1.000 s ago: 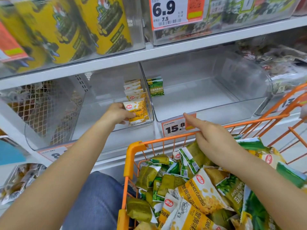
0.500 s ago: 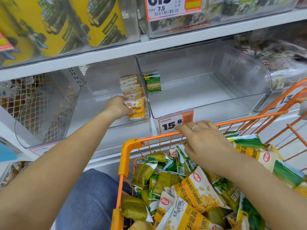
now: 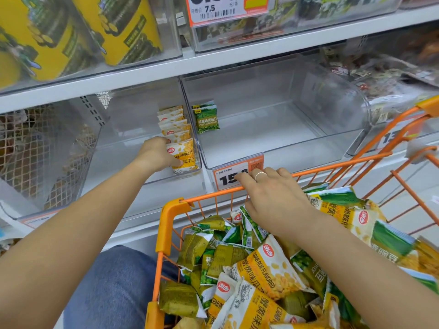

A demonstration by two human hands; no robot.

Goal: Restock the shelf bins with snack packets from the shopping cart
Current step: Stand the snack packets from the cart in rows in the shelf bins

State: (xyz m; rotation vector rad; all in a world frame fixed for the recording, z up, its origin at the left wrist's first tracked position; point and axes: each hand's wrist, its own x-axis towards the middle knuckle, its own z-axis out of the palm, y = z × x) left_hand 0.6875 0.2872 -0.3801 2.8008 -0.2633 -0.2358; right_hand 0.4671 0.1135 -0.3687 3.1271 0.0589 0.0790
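Supermarket shelving holds two clear bins. Left hand (image 3: pixel 158 155) pinches the front yellow packet (image 3: pixel 184 156) of a short row in the left bin (image 3: pixel 123 160); right of it, the right bin (image 3: pixel 297 148) holds one green packet (image 3: pixel 207 118). Right hand (image 3: pixel 273 198) curls into the heaped cart (image 3: pixel 171 217), its hold hidden. Restocking looks barely begun.
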